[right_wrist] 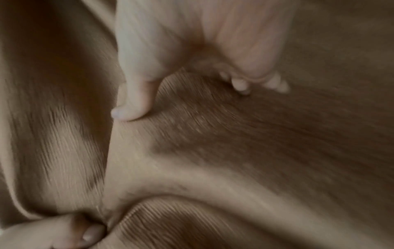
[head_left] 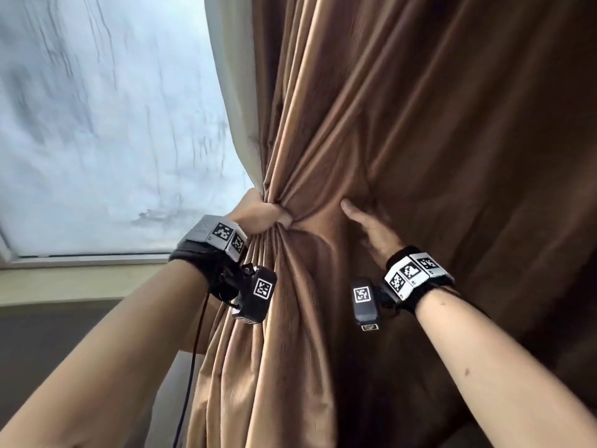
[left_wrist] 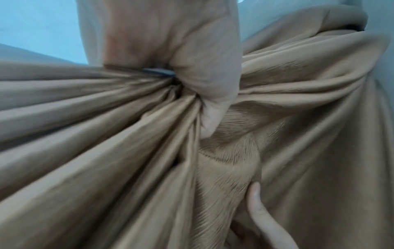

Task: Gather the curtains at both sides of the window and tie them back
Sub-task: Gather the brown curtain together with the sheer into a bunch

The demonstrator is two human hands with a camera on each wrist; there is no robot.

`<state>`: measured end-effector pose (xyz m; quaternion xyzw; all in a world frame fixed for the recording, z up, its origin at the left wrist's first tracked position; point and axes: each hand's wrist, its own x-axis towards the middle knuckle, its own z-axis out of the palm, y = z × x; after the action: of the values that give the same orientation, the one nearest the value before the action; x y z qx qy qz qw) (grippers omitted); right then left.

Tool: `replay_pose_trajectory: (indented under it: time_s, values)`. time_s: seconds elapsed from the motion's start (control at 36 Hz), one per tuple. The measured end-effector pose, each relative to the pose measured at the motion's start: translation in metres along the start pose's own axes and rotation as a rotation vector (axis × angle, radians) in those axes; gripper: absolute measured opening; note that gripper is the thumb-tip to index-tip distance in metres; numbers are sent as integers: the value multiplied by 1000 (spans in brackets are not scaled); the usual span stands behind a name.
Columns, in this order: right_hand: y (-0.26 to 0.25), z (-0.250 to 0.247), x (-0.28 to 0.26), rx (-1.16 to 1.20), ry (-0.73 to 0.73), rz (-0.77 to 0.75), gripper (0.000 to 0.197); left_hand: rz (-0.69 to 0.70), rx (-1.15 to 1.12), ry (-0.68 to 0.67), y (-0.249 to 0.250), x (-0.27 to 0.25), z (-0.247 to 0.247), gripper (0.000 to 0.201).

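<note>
Beside the window point(head_left: 106, 130), which fills the upper left of the head view, I have the brown curtain point(head_left: 403, 124) hanging down the centre and right of the frame. My left hand point(head_left: 258, 211) is closed tight around a bunch of the curtain's edge at mid-frame, the pleats fanning out above and below the fist; the left wrist view shows the folds running into that grip point(left_wrist: 192, 87). A pale lining point(head_left: 232, 92) shows along the curtain's window-side edge. My right hand point(head_left: 371, 231) lies against the cloth just right of the gathered bunch, thumb stretched upward, the fingers pushed into a fold. In the blurred right wrist view the thumb point(right_wrist: 136, 101) presses on the fabric and the fingertips point(right_wrist: 241, 84) seem to dig in, but I cannot tell whether they pinch anything. Both wrists wear black bands with marker tags point(head_left: 410, 273), and a black cable point(head_left: 193, 367) hangs from the left one in the lower left.
</note>
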<state>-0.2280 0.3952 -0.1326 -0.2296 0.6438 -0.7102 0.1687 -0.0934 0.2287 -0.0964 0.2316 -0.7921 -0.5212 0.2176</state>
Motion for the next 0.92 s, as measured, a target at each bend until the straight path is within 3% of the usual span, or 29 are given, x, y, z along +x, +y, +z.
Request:
replay_pose_trajectory:
  time_s: [0.08,0.17,0.28,0.39,0.5,0.58,0.64,0.69,0.81,0.92]
  values:
    - [-2,11,3,128,-114,39,70,21,-28,-39,1,-3,0,38]
    - [-7,27,3,129,-160,42,28,42,-26,-72,0,-2,-1,39]
    - [-15,42,3,82,-142,-1,47,40,-24,-90,1,-4,-3,43]
    - [-21,44,-2,39,-158,-40,26,36,-37,-124,-1,-2,-5,37]
    - [-21,45,-2,52,-11,-129,31,60,-65,-84,-5,2,0,43]
    - [-16,43,4,-11,138,-226,19,67,-90,-6,-9,9,6,42]
    - [-11,40,6,-138,240,-360,16,64,-100,44,-13,14,10,41]
    - [-7,36,3,-349,309,-520,25,57,-89,97,-15,17,14,44]
    - [-17,37,-11,-620,204,-678,39,82,-49,205,-18,22,27,53]
    - [-32,43,-17,-597,-3,-550,44,190,11,181,-22,17,45,71]
